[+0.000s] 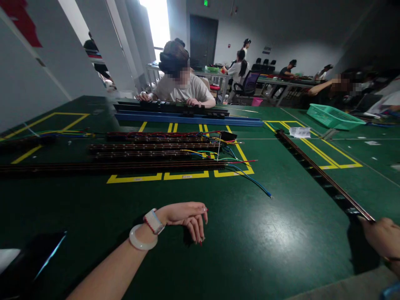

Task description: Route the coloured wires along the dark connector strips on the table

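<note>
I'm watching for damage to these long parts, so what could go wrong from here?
The right hand seems to grip only the near end of the long dark strip, so its far end might swing and brush the white paper beside it. The blue wire juts out over the table and could get snagged if the strip moved that way. The left hand is off the strip, giving it no second support.

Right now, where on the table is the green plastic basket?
In the head view, the green basket sits toward the far right of the table, just beyond the crumpled white paper and to its right.
</note>
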Demonstrator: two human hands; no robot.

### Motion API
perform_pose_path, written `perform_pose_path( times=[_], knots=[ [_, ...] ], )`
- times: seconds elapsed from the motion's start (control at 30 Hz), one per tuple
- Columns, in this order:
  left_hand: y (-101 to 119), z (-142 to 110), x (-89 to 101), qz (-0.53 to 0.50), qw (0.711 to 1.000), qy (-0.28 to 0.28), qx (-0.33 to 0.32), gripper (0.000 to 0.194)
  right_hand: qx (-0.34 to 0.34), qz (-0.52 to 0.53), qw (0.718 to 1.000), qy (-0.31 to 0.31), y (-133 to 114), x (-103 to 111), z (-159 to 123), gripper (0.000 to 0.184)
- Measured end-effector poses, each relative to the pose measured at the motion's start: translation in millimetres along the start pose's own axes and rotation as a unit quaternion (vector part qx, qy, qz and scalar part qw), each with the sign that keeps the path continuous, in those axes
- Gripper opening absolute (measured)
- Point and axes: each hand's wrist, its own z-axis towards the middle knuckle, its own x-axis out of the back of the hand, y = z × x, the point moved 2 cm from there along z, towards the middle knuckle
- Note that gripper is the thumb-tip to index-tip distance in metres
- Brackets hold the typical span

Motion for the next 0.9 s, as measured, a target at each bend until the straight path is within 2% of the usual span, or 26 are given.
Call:
perform_pose_path(
  times=[0.07, 0.1, 0.17, 0.23, 0.33, 0.37, 0.43, 0.47, 0.53, 0.63, 0.67, 0.73, 0.8, 0.83, 0.9],
  knots=[
    [-2, 1, 0.8, -0.002, 1.000, -0.003, -0.003, 0.046, -0.128, 0.048, 0.989, -0.047, -7, -5, 9, 0.053],
    [-3, 2, 1.4, -0.002, 1.000, -0.004, -0.004, 0.046, -0.157, 0.067, 0.984, -0.057, -10, -8, 15, 0.050],
    [-4, 2, 2.8, 0.001, 1.000, -0.007, -0.002, 0.045, -0.159, 0.084, 0.982, -0.050, -17, -16, 28, 0.047],
    [-6, 3, 4.3, 0.001, 1.000, -0.008, 0.001, 0.045, -0.147, 0.068, 0.987, -0.024, -25, -22, 39, 0.056],
    [-7, 2, 6.4, -0.004, 1.000, -0.008, -0.003, 0.045, -0.102, -0.012, 0.993, 0.066, -58, -10, 48, 0.071],
    [-7, 2, 7.0, -0.006, 1.000, -0.008, -0.006, 0.045, -0.074, -0.029, 0.992, 0.101, -78, 1, 50, 0.072],
    [-7, 2, 7.3, -0.007, 1.000, -0.006, -0.010, 0.045, 0.021, -0.003, 0.993, 0.116, -133, 26, 53, 0.072],
    [-7, 1, 6.9, -0.008, 1.000, -0.005, -0.012, 0.045, 0.091, 0.024, 0.989, 0.117, -165, 40, 55, 0.068],
    [-5, 1, 4.3, -0.004, 1.000, 0.000, -0.017, 0.044, 0.228, 0.093, 0.962, 0.121, -235, 66, 57, 0.064],
    [2, -1, -2.6, 0.034, 0.999, 0.023, -0.019, 0.041, 0.324, 0.202, 0.912, 0.152, -333, 97, 56, 0.056],
    [5, -2, -4.3, 0.057, 0.997, 0.047, -0.023, 0.041, 0.358, 0.225, 0.894, 0.146, -363, 105, 53, 0.055],
    [14, -9, -3.8, 0.119, 0.983, 0.129, -0.051, 0.041, 0.422, 0.257, 0.859, 0.132, -417, 118, 42, 0.053],
    [23, -22, 3.0, 0.203, 0.942, 0.249, -0.098, 0.043, 0.493, 0.270, 0.820, 0.112, -465, 129, 26, 0.055],
    [26, -31, 8.6, 0.253, 0.906, 0.317, -0.120, 0.044, 0.523, 0.269, 0.801, 0.107, -486, 133, 20, 0.058],
    [27, -50, 22.4, 0.344, 0.803, 0.460, -0.157, 0.047, 0.558, 0.270, 0.779, 0.095, -526, 139, 14, 0.066]
  ],
)
